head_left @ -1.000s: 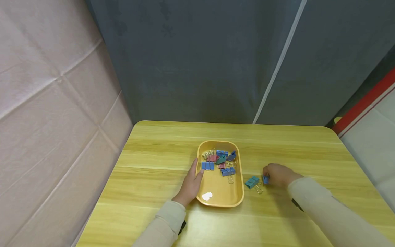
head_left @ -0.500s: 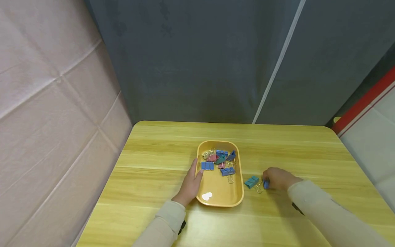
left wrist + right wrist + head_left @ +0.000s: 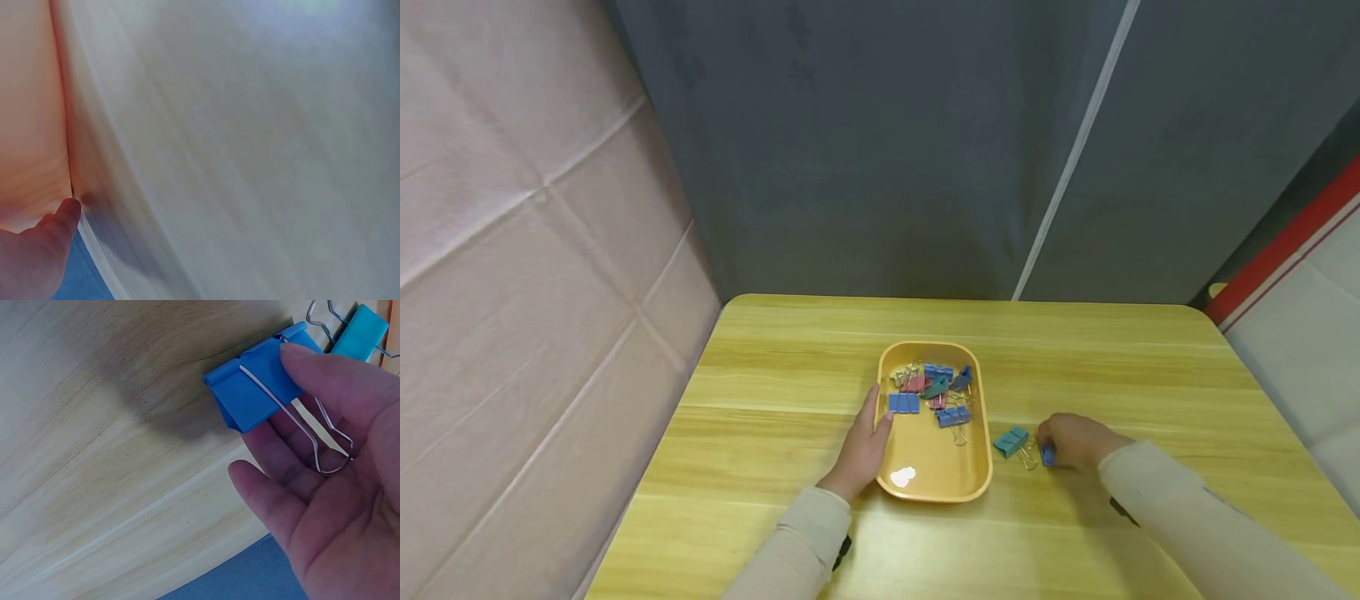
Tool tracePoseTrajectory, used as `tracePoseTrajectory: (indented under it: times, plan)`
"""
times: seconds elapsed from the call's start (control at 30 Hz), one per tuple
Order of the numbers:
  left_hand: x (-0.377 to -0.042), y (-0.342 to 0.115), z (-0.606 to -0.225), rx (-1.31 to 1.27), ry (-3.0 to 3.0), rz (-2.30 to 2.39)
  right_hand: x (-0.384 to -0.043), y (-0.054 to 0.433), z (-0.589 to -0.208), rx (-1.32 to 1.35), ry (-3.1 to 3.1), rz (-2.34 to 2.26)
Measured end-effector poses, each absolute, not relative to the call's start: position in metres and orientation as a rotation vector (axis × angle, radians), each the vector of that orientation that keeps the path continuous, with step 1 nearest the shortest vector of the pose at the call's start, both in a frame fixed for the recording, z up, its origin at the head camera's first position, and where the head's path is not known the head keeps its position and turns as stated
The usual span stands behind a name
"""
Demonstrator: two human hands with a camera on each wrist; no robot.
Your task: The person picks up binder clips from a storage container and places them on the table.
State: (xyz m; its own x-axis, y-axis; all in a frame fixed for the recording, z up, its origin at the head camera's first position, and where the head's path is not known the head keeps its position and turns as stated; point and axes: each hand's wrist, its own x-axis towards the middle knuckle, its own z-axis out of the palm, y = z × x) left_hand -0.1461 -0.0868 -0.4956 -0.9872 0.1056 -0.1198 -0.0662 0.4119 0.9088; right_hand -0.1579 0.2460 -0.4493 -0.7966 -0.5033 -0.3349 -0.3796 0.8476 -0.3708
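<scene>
My left hand [image 3: 859,450] holds the left side of a shallow yellow-orange tray [image 3: 936,492], thumb over the rim and fingers along the outer wall. In the left wrist view, fingers [image 3: 53,234] press against the tray's side. Several binder clips in blue, pink, green and gold lie in the tray's far half, among them a flat blue one [image 3: 904,403]. Right of the tray, my right hand [image 3: 1078,442] pinches a blue binder clip [image 3: 256,381] close over the table, thumb on its face. A teal binder clip [image 3: 1011,442] lies between the tray and that hand.
The wooden table [image 3: 790,367] ends at a dark grey partition [image 3: 880,167] behind it. A pale quilted wall [image 3: 550,333] borders the left side. A red-edged white panel [image 3: 1322,300] stands at the right.
The right hand, with the blue binder clip, has shifted slightly toward the table's front. The left hand, tray and teal clip stay where they were.
</scene>
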Motion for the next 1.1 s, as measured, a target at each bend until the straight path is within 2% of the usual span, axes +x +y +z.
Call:
tracePoseTrajectory:
  times: [1.1]
  plan:
    - [-0.1444,-0.0871,-0.4937,0.028,2.491,1.628,-0.1552,0.2447,-0.453,-0.707,2.651,-0.307]
